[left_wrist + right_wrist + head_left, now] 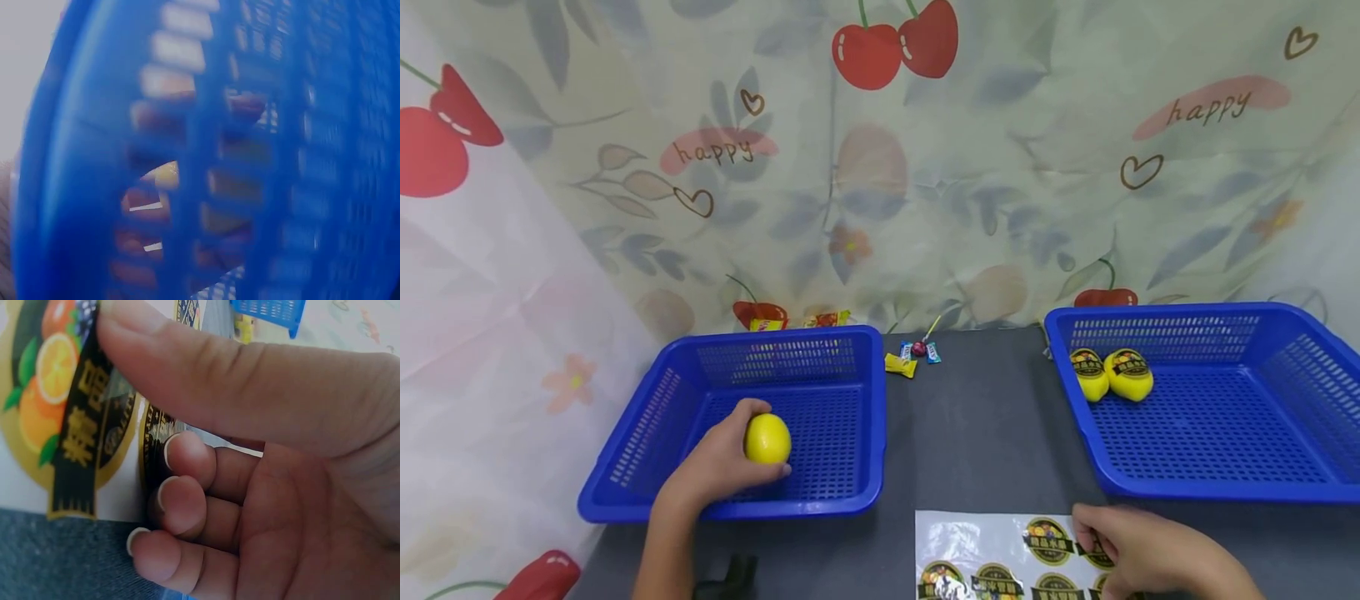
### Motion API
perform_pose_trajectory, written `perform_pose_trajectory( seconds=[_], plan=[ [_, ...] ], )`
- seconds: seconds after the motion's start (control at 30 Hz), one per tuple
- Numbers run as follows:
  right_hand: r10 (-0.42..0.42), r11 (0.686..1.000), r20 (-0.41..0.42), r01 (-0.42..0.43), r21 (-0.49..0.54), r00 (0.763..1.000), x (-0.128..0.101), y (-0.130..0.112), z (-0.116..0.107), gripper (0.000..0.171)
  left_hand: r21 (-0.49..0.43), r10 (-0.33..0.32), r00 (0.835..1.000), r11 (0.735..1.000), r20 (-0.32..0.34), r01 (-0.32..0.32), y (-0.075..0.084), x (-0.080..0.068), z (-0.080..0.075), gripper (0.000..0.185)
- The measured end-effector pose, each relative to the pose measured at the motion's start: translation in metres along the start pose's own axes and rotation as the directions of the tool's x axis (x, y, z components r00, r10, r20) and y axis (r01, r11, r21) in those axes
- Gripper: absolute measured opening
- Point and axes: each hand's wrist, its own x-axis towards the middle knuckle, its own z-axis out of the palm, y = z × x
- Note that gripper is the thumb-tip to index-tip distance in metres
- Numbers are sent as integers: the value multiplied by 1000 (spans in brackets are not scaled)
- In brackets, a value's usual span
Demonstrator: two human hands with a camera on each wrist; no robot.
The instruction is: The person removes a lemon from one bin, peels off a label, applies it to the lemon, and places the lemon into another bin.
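Observation:
My left hand (752,465) reaches into the left blue basket (857,417) and grips a plain yellow lemon (769,435). In the left wrist view the basket wall (200,125) fills the blurred frame, and the lemon (166,175) shows through its holes. At the table's front edge lies a glossy sticker sheet (985,554) with round fruit labels. My right hand (1097,542) rests on it. Close up, the thumb lies across a fruit sticker (59,406) and the curled fingers (181,456) pinch the edge of the dark sticker beside it.
The right blue basket (1210,492) holds two labelled lemons (1112,373) in its far-left corner. A few wrapped candies (913,357) lie between the baskets at the back. A dark object (730,575) sits at the front edge. A cherry-print cloth (925,167) closes off the back.

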Motion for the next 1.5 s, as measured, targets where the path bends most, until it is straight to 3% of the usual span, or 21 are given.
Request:
perform_pose_trajectory(
  seconds=[0.13, 0.3, 0.57, 1.07, 1.3, 1.5],
  plan=[
    [42, 997, 19, -43, 65, 999, 1, -1, 0, 46, -73, 79, 996, 994, -34, -82, 19, 0, 9, 78],
    [65, 997, 8, -65, 39, 998, 0, -1, 0, 47, -133, 155, 986, 978, -57, -162, 41, -1, 19, 79],
    [65, 998, -1, -65, 13, 998, -1, 1, 0, 49, -152, 269, 960, 949, -76, -278, 65, -6, 27, 86],
    [63, 998, 3, -63, 28, 998, -2, 0, -1, 48, -180, 312, 949, 931, -51, -316, 92, 2, 43, 85],
    [83, 997, 1, -83, -3, 997, -2, 0, -3, 50, -226, 289, 953, 926, -93, -303, 111, 10, 55, 83],
    [74, 997, -3, -74, -3, 997, 0, -1, -2, 48, -205, 360, 928, 906, -91, -371, 129, 20, 70, 79]
  ],
)
